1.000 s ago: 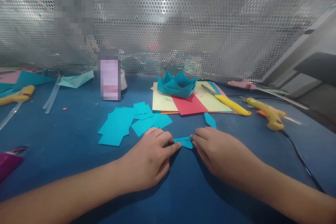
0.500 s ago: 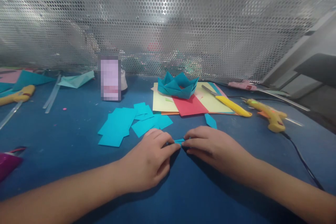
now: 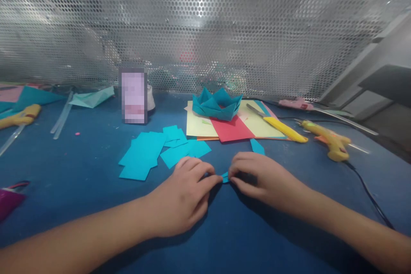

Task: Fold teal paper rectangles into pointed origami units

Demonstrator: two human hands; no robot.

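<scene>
Both my hands meet at the middle of a blue table [image 3: 80,167]. My left hand [image 3: 184,195] and my right hand [image 3: 257,180] each pinch an end of a small folded teal paper piece [image 3: 225,177], which is mostly hidden between the fingertips. Just behind my left hand lie several loose teal paper rectangles [image 3: 150,150]. A small teal paper scrap [image 3: 257,147] lies just behind my right hand.
A folded teal paper crown [image 3: 216,103] sits on a stack of coloured sheets [image 3: 236,127]. To their right lie a yellow utility knife [image 3: 282,128] and a yellow glue gun [image 3: 330,142] with a black cord [image 3: 366,192]. A perforated metal screen [image 3: 205,30] closes the back.
My right hand has slid left and curled its fingers over the teal piece. Much less of the paper shows between the hands now. My left hand has barely moved.
</scene>
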